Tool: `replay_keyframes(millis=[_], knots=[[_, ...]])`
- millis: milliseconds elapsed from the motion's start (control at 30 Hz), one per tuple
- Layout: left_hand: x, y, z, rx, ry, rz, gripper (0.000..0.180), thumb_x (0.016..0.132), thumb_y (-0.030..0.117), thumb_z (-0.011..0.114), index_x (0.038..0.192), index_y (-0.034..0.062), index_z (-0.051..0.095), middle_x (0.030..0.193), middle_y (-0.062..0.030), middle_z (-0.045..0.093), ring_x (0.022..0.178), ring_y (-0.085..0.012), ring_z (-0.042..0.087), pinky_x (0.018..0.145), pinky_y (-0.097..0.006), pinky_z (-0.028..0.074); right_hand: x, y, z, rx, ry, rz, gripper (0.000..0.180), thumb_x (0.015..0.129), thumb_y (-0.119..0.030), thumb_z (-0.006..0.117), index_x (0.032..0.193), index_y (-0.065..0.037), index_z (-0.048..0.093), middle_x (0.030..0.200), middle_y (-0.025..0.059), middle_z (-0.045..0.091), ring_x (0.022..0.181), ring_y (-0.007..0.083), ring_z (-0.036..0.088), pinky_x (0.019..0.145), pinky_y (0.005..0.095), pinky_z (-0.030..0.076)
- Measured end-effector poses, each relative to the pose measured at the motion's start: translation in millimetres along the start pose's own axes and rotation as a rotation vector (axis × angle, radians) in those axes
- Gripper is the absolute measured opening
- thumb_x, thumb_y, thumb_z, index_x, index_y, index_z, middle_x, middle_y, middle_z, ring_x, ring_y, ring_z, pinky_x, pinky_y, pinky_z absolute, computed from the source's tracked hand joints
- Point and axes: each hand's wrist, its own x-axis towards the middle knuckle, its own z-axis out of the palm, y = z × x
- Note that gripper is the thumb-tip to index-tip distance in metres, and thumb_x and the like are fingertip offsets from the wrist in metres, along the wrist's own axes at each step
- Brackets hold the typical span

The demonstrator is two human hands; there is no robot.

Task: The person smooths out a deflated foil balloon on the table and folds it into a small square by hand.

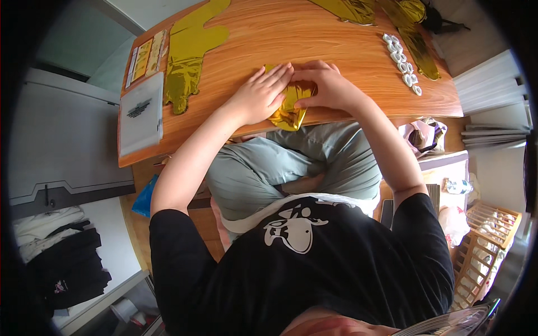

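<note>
A piece of gold foil [291, 109], like a flat foil balloon folded small, lies at the near edge of the table, its lower end hanging slightly over. My left hand [259, 94] rests flat on its left part, fingers stretched out and close together. From the other side, my right hand [328, 88] curves around the foil, thumb on the near side and fingers on the far side. Its fingertips meet those of the left hand near the top of the foil. Part of the foil is hidden under both hands.
Left on the wooden table [269, 33] lie a long flat gold foil balloon [188, 53], a clear plastic pouch [141, 115] and a printed card [147, 57]. At the right are several small white rings [402, 63] and more gold foil [417, 50]. A wooden rack [485, 241] stands lower right.
</note>
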Motion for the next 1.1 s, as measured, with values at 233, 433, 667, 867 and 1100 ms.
replay_keyframes(millis=[233, 433, 667, 867, 1100], knots=[[9, -4, 9, 0.055, 0.045, -0.094, 0.064, 0.107, 0.031, 0.042, 0.163, 0.0050, 0.022, 0.168, -0.0148, 0.026, 0.156, -0.0285, 0.026, 0.126, -0.050, 0.022, 17, 7, -5, -0.126, -0.046, 0.007, 0.069, 0.079, -0.047, 0.082, 0.137, -0.014, 0.065, 0.141, 0.0151, 0.060, 0.139, 0.0350, 0.045, 0.118, 0.0520, 0.028], [9, -4, 11, 0.067, 0.052, -0.069, 0.064, 0.107, 0.032, 0.042, 0.162, 0.0049, 0.023, 0.168, -0.0148, 0.027, 0.155, -0.0284, 0.026, 0.126, -0.050, 0.022, -2, 2, 1, -0.191, -0.032, -0.079, 0.102, 0.066, -0.057, 0.087, 0.151, -0.016, 0.048, 0.152, 0.0111, 0.052, 0.146, 0.0362, 0.037, 0.123, 0.0559, 0.020], [9, -5, 12, 0.075, 0.037, -0.066, 0.062, 0.108, 0.035, 0.041, 0.160, 0.0038, 0.029, 0.167, -0.0143, 0.030, 0.155, -0.0272, 0.026, 0.126, -0.050, 0.022, -33, -19, -1, -0.199, 0.029, -0.192, 0.090, 0.066, -0.048, 0.089, 0.145, -0.018, 0.056, 0.153, 0.0063, 0.052, 0.146, 0.0354, 0.038, 0.123, 0.0567, 0.023], [9, -5, 10, 0.104, 0.000, -0.074, 0.061, 0.109, 0.035, 0.038, 0.161, 0.0052, 0.027, 0.169, -0.0133, 0.026, 0.156, -0.0261, 0.024, 0.127, -0.049, 0.019, -36, -18, 7, -0.050, 0.097, -0.303, 0.032, 0.084, -0.019, 0.078, 0.115, -0.014, 0.076, 0.131, 0.0029, 0.069, 0.124, 0.0303, 0.059, 0.112, 0.0474, 0.039], [9, -4, 11, 0.103, -0.021, -0.085, 0.063, 0.110, 0.038, 0.036, 0.162, 0.0059, 0.022, 0.170, -0.0125, 0.023, 0.157, -0.0249, 0.021, 0.128, -0.047, 0.017, -32, -36, 19, 0.014, 0.242, -0.181, 0.020, 0.087, -0.014, 0.075, 0.107, -0.010, 0.074, 0.112, 0.0010, 0.074, 0.105, 0.0242, 0.064, 0.096, 0.0397, 0.043]])
